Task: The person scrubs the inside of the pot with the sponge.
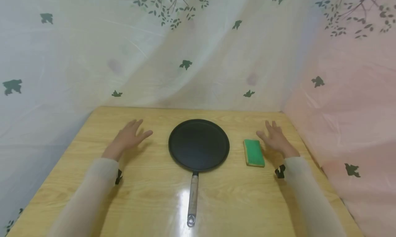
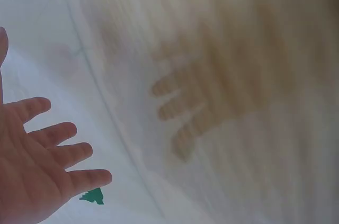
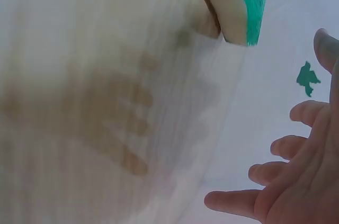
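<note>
A round black flat pan (image 1: 199, 144) lies in the middle of the table, its wooden handle (image 1: 193, 195) pointing toward me and ending in a metal ring. To its right lies a sponge (image 1: 254, 153) with a green top and a pale yellowish body; the right wrist view shows its corner (image 3: 228, 7) too. My left hand (image 1: 128, 138) hovers over the table left of the pan, fingers spread, and the palm (image 2: 32, 166) is bare in the left wrist view. Just right of the sponge is my right hand (image 1: 274, 138), raised with fingers apart and holding nothing.
The wood-grain table (image 1: 145, 195) reaches back to a pale hanging cloth (image 1: 213, 82) printed with green birds and branches. A pinkish cloth (image 1: 349, 127) hangs along the right side. Both hands cast shadows on the tabletop.
</note>
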The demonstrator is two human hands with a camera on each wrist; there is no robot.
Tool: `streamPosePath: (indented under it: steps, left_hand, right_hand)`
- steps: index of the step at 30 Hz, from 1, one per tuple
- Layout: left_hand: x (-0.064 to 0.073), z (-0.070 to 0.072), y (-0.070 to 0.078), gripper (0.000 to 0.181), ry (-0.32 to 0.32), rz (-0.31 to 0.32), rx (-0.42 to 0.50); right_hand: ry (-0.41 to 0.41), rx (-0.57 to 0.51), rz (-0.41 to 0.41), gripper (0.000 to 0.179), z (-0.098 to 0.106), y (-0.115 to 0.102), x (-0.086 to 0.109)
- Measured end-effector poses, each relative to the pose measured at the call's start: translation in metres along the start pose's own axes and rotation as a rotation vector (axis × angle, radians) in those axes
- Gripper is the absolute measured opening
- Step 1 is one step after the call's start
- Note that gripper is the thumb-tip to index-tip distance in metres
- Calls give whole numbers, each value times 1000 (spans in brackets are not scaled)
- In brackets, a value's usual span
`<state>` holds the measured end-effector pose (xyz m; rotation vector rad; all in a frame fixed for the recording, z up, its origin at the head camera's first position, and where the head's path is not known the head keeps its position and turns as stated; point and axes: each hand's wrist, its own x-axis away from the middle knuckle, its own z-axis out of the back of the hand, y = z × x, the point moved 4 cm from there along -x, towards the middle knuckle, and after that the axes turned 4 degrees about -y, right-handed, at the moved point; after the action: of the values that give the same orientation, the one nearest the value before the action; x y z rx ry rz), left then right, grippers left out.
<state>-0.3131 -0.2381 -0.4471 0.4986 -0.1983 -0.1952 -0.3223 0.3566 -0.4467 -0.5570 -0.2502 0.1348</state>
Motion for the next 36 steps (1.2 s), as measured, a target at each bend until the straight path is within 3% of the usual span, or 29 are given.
streamPosePath:
  steps: [8, 13, 19, 28, 32, 36]
  left_hand:
    - [14, -4, 22, 104, 85, -43, 65]
    - [23, -11, 42, 103, 121, -40, 180]
    - [39, -25, 74, 93, 142, -35, 366]
    - [59, -61, 105, 90, 20, 24, 704]
    - [69, -85, 118, 84, -50, 63, 805]
    - [79, -105, 133, 75, -125, 63, 880]
  right_hand:
    - [-6, -30, 19, 96, -16, -8, 18]
    - [-12, -4, 40, 95, -29, -25, 24]
    - [7, 103, 112, 83, -40, -46, 30]
    - [-9, 137, 164, 82, -54, -64, 32]
    - [-26, 152, 177, 76, -58, -67, 32]
    - [-40, 177, 203, 66, -61, -71, 31]
